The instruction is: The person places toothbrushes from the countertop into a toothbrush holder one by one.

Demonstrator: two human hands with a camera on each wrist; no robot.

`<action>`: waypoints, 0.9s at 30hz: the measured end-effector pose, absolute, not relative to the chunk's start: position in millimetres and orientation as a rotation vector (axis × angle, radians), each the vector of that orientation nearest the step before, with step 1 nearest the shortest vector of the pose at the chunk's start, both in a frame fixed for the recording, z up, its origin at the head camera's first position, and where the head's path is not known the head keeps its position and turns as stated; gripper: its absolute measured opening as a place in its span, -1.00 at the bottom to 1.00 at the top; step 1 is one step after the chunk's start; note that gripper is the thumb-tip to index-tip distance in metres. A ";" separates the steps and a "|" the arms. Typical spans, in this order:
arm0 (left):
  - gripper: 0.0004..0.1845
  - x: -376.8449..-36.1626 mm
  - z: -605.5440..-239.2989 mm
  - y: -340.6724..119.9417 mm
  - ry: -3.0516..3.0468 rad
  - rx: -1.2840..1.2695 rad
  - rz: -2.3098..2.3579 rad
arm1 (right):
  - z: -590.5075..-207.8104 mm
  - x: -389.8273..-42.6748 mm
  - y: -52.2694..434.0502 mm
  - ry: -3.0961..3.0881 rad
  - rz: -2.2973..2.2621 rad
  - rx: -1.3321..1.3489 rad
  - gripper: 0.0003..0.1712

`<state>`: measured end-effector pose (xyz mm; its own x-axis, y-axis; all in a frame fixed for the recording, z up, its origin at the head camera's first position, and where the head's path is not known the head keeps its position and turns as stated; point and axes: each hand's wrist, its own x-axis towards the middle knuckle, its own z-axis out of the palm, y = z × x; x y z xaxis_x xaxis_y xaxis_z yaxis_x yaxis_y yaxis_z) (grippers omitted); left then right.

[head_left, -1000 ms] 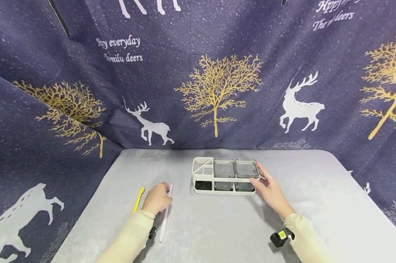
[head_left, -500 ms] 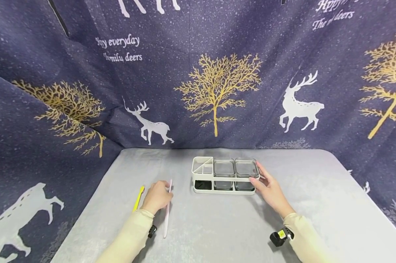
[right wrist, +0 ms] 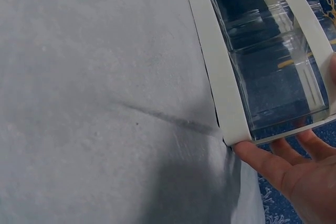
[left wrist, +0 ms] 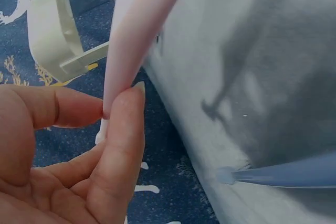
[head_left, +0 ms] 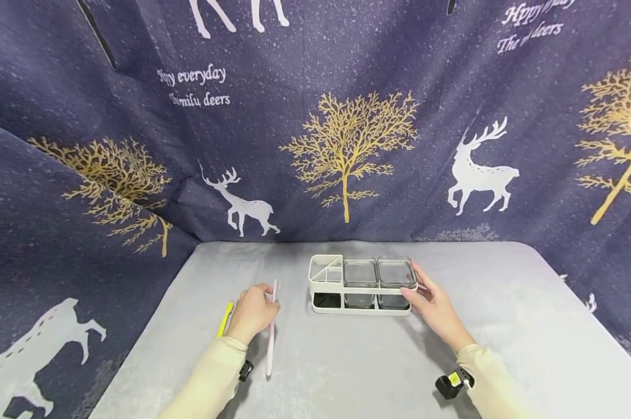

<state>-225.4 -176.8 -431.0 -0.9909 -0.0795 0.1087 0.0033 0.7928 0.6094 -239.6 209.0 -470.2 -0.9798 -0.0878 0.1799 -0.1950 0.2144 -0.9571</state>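
My left hand (head_left: 254,311) pinches a slim pink toothbrush (head_left: 270,348) between thumb and fingers. In the left wrist view, its pink handle (left wrist: 137,30) slants up from the fingertips, its narrow end partly hidden by them. Just left of this hand lies a yellow toothbrush (head_left: 224,319), half covered by the hand and sleeve. My right hand (head_left: 436,308) grips the right end of a white two-tier toothbrush holder (head_left: 365,289). Its thumb touches the front, and the other fingers reach round the end (right wrist: 310,142). Two clear cups (head_left: 360,272) sit in the holder, right of its divided section.
Lower right in the left wrist view lies a blue stick-like thing (left wrist: 283,171). The grey tabletop (head_left: 341,366) runs back to a dark blue cloth (head_left: 315,192) printed with deer and trees. A black camera (head_left: 448,385) is strapped to the right wrist.
My left hand has shifted slightly right with the pink toothbrush, whose far end has risen and which now stands straighter. The right hand keeps its grip on the holder. The head view has tilted slightly.
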 end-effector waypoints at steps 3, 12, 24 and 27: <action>-0.60 -225.9 -426.9 -175.0 -2.826 0.053 -0.965 | -470.2 -239.1 210.2 -2.375 1.896 0.283 -0.16; -0.59 -227.5 -409.0 -168.8 -2.734 0.060 -1.024 | -469.9 -238.9 211.1 -2.377 1.899 0.284 -0.15; -0.59 -230.9 -394.0 -163.6 -2.580 0.055 -1.145 | -475.2 -242.5 210.8 -2.361 1.922 0.295 -0.15; -0.59 -232.1 -391.5 -160.9 -2.551 0.035 -1.184 | -475.4 -241.8 211.3 -2.358 1.932 0.281 -0.15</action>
<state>-232.1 -160.9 -391.5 -0.9460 -0.1582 0.2831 0.1141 0.6547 0.7472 -241.8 211.3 -475.4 -0.9799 -0.0909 0.1774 -0.1918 0.1881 -0.9632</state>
